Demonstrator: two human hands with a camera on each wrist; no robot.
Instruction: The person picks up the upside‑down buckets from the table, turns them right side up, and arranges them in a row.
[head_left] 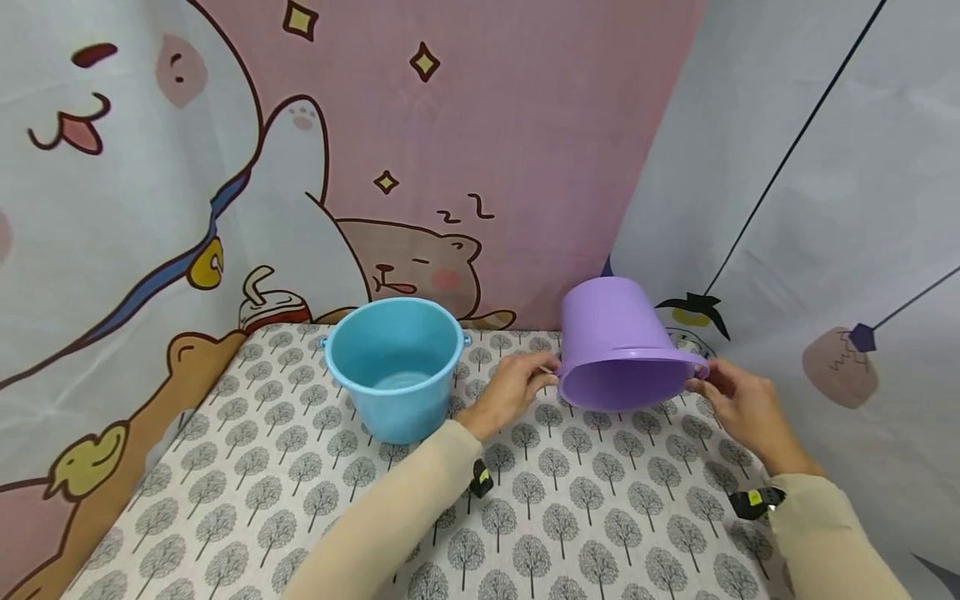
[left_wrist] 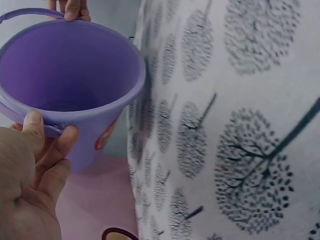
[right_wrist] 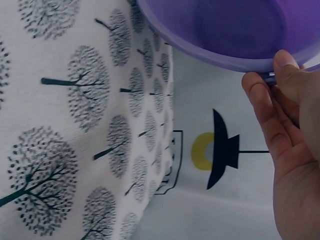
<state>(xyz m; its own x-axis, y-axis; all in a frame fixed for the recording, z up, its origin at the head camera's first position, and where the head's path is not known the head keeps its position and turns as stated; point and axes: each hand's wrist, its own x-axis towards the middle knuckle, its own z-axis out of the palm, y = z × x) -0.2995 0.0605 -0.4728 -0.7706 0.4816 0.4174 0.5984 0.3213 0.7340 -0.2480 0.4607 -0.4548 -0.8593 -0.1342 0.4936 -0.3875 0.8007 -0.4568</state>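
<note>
A purple bucket [head_left: 615,325] is tipped on its side at the right of the table, its mouth facing toward me and its base toward the back. My left hand [head_left: 513,387] pinches its rim at the left handle joint, thumb over the edge in the left wrist view [left_wrist: 37,175]. On the opposite side my right hand [head_left: 742,408] pinches the rim by the other handle joint, thumb on top. The bucket's inside [left_wrist: 65,70] shows bare purple walls. Left of it, a light blue bucket [head_left: 401,417] stands upright, untouched, near my left forearm.
A cloth with grey tree prints [head_left: 300,500] covers the table. Behind it hangs a pink and white cartoon curtain [head_left: 510,125], and a pale curtain [head_left: 862,208] hangs close along the right side. Wrist straps with dark camera mounts [head_left: 753,502] sit on both sleeves.
</note>
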